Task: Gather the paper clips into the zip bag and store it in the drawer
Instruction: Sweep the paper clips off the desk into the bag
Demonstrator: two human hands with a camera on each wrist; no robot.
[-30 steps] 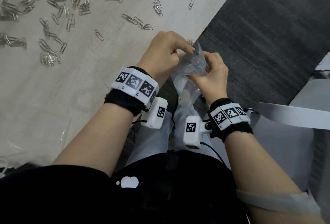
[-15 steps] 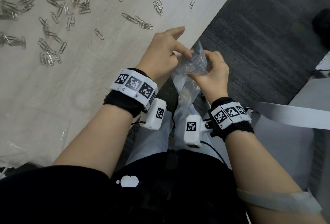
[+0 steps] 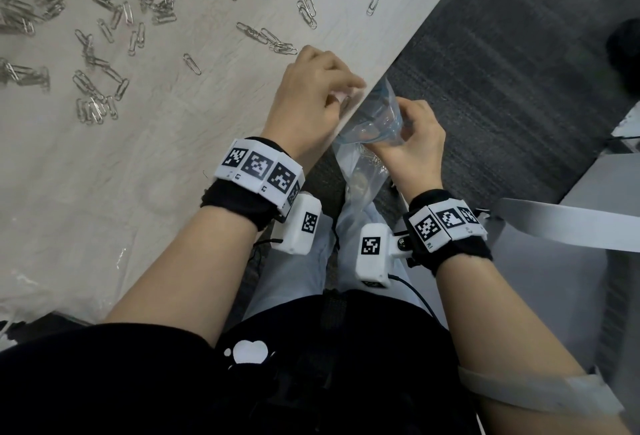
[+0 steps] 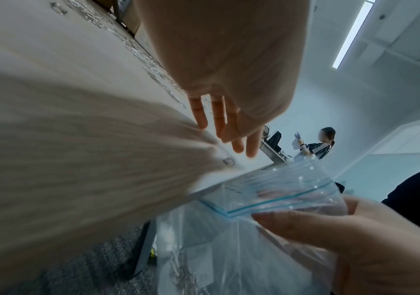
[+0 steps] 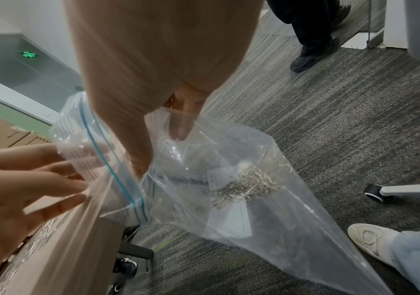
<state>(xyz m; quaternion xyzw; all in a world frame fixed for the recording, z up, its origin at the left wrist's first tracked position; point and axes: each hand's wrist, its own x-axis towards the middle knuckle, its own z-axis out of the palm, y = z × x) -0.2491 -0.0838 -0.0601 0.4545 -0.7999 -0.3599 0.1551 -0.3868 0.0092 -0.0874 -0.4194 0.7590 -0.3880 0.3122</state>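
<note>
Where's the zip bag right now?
In the head view, the zip bag hangs just off the table's edge, gripped at its open mouth by the right hand, left hand beside it.

Pale wood-grain bench (image 3: 145, 171) running along the left, dark grey striped carpet (image 3: 512, 64) beyond its edge, a white chair base with a black caster (image 5: 375, 192) on that carpet, white walls, and one long ceiling light strip (image 4: 353, 34) glowing overhead.

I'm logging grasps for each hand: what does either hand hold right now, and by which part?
The right hand grips the clear plastic zip bag by its opened blue-striped mouth rim. The left hand holds nothing, fingers relaxed over the table edge.
</note>
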